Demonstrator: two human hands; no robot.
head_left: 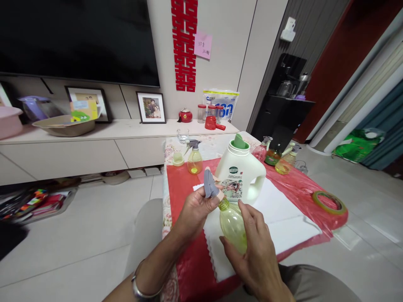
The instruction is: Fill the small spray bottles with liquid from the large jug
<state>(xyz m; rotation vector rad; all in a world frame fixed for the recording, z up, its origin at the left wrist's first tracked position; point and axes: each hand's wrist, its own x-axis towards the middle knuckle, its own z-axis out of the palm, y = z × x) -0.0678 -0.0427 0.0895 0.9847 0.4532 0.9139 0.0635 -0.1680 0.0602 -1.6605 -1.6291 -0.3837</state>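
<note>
Two hands at lower centre of frame, close together. Left hand point(195, 207): fingers curled in, pinches the grey trigger head point(210, 184) between thumb and fingertips; metal bracelet point(141, 288) on the wrist at the bottom edge. Right hand point(252, 245): cups the green spray bottle point(233, 225) from below and from the right, fingers bent round its body, index finger lying up along its shoulder. Trigger head on the bottle's neck; screwed tight or loose, cannot tell. Bottle tilted, neck toward upper left, held in the air over the white sheet point(283, 214) near the front edge of the red plastic cover point(184, 184).

Just behind the hands, centre of frame: white detergent jug point(242, 172), upright, green cap point(239, 142) on top, printed label facing the camera, on the red plastic cover. Left of the jug: yellow spray bottle point(194, 160) with a pale loose cap point(178, 159) just beside it. Right of the jug, in a row: pink spray bottle point(261, 152), dark green bottle point(272, 157), amber spray bottle point(284, 165). Far right edge of the red cover: tape roll point(329, 201), lying flat. Upper left of frame: long low cabinet point(94, 147) against the wall.
</note>
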